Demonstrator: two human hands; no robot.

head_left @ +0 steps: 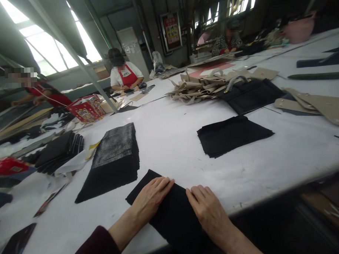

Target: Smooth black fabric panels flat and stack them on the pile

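A black fabric piece (175, 212) lies at the table's near edge, its lower part in the dark by the edge. My left hand (153, 196) rests across it, fingers together and curled over its upper edge. At the same edge, farther right, my right hand (207, 209) grips the cloth with bent fingers. Ahead on the left is a stack of black pieces (104, 181) whose far half looks grey and speckled. Another stack of black cloth (233, 136) lies ahead to the right, apart from my hands.
A black handbag (252, 96) sits beside a heap of beige pieces (198, 87). More beige parts (313, 101) lie at the right. A red patterned box (87, 107) and folded dark cloth (59, 149) are at the left. Several people work around the white table (164, 142).
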